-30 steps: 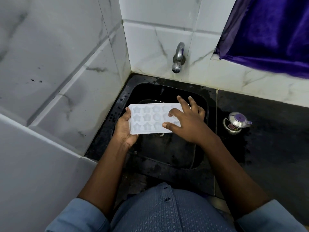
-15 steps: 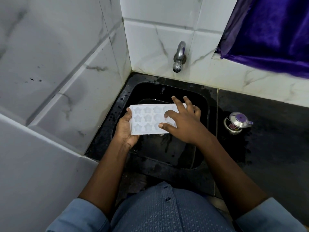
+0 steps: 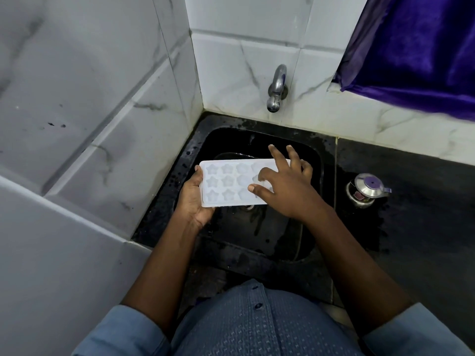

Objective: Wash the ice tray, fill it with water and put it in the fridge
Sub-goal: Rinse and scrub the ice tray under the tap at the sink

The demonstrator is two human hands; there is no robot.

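A white ice tray point(image 3: 226, 183) with star-shaped cups is held level over the black sink point(image 3: 259, 235). My left hand point(image 3: 194, 201) grips its left end from below and the side. My right hand point(image 3: 285, 188) lies on top of the tray's right half with fingers spread, covering those cups. A steel tap point(image 3: 276, 89) sticks out of the tiled wall above the sink's far edge; no water is seen running from it.
White marble-look tiled walls close off the left and back. A small steel pot with a purple knob point(image 3: 366, 190) stands on the wet black counter point(image 3: 411, 227) right of the sink. A purple cloth point(image 3: 416, 52) hangs at the upper right.
My right hand has shifted slightly over the tray's right half, fingers sliding across the cups. The tray and my left hand stay nearly in place.
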